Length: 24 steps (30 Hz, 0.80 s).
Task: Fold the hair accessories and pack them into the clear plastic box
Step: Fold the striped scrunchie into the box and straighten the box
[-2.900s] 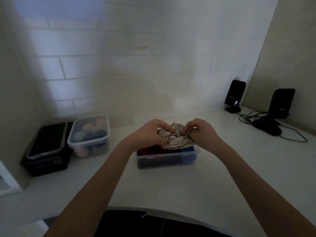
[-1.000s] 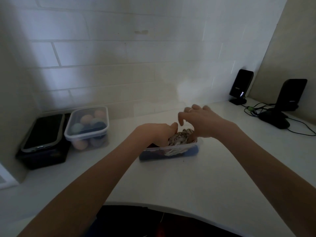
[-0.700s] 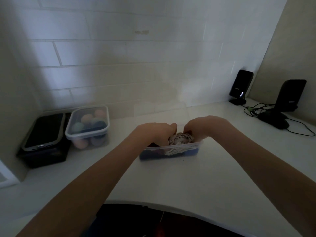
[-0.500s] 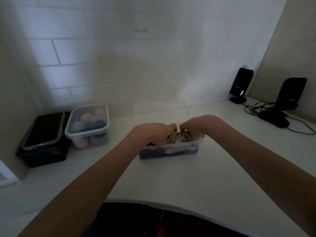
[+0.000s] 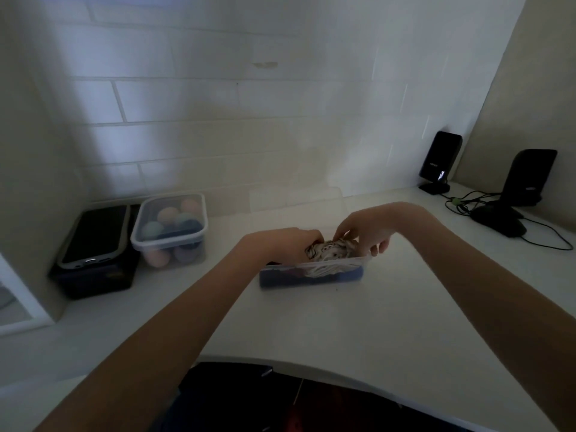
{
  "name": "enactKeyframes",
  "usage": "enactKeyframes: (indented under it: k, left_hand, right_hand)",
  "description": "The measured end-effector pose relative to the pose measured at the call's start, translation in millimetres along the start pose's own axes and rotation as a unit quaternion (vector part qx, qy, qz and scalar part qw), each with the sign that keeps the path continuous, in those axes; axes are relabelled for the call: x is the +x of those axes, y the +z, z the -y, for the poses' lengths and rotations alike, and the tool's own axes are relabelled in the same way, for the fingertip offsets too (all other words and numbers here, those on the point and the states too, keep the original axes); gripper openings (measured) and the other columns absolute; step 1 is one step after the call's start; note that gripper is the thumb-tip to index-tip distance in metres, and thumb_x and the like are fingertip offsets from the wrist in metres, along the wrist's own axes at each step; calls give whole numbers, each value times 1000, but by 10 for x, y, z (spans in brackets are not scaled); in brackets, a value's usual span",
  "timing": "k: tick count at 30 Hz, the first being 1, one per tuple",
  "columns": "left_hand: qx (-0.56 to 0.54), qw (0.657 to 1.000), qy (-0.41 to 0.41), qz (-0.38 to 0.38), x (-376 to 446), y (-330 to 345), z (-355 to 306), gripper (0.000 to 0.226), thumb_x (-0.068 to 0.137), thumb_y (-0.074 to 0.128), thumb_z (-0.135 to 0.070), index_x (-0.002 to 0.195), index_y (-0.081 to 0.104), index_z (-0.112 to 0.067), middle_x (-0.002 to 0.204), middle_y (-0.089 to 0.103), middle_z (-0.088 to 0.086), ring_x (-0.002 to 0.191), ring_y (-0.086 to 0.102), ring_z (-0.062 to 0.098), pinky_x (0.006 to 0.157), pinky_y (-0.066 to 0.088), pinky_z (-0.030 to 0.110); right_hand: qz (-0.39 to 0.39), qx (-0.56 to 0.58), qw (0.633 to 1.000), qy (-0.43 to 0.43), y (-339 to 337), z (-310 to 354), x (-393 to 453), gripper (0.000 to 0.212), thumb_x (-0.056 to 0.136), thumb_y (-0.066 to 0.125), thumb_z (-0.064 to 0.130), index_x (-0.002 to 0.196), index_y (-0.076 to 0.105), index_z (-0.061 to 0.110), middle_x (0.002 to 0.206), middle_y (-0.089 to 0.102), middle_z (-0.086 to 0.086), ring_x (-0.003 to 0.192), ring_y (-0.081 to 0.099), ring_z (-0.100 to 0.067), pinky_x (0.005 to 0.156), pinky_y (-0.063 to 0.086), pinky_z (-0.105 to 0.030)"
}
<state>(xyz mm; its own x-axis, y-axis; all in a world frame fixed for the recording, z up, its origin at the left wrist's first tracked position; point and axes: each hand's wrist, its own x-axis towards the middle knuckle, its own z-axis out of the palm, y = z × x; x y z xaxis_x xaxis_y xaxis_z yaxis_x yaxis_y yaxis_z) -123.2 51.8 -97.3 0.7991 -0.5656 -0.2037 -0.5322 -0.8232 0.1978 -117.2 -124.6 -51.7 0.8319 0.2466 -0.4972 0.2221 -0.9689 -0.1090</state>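
Observation:
A low clear plastic box (image 5: pixel 311 277) sits on the white counter in front of me, with dark blue and red fabric showing through its wall. A striped cream-and-brown hair accessory (image 5: pixel 330 249) bulges above its rim at the right. My left hand (image 5: pixel 280 244) is curled over the box's left side, fingertips pressed against the accessory. My right hand (image 5: pixel 364 232) hovers over the right side, thumb and forefinger pinching the accessory's top, the other fingers spread. The box's interior is mostly hidden by both hands.
A lidded clear tub of pastel balls (image 5: pixel 171 229) stands at the back left beside a black case with a phone-like lid (image 5: pixel 93 244). Two black speakers (image 5: pixel 439 160) (image 5: pixel 530 179), a dark mouse-like item (image 5: pixel 498 221) and cables occupy the back right. A clear lid (image 5: pixel 296 198) leans against the tiled wall.
The accessory went from held up above the box to pushed down into it. My right hand briefly opened, closed on it, and now has its outer fingers lifted and spread.

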Motion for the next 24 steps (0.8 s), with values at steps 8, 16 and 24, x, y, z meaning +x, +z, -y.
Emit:
enactKeyframes:
  k: [8,16,24]
  left_hand:
    - [30,999,13,-19,6,-70,-73,44,88,56,-27,131,46,-23,122,59,4,102,53,21,86,41,31]
    - [-38,992,50,-110,-54,-97,-152,28,88,58,-26,112,69,-17,101,71,4,81,59,17,71,43,24]
    - [32,995,22,-93,62,-7,-107,39,84,58,-23,123,57,-19,117,64,4,102,57,22,80,40,27]
  right_hand:
    - [-160,-20,985,-53,-48,50,-83,32,78,72,16,107,66,29,108,70,9,90,63,-11,78,51,-28]
    - [-127,-190,974,9,171,86,14,47,84,55,21,126,50,41,126,59,11,107,58,-17,74,44,-29]
    - [-30,-107,994,11,137,65,56,53,88,54,18,137,37,28,122,51,-5,75,53,-15,53,43,-17]
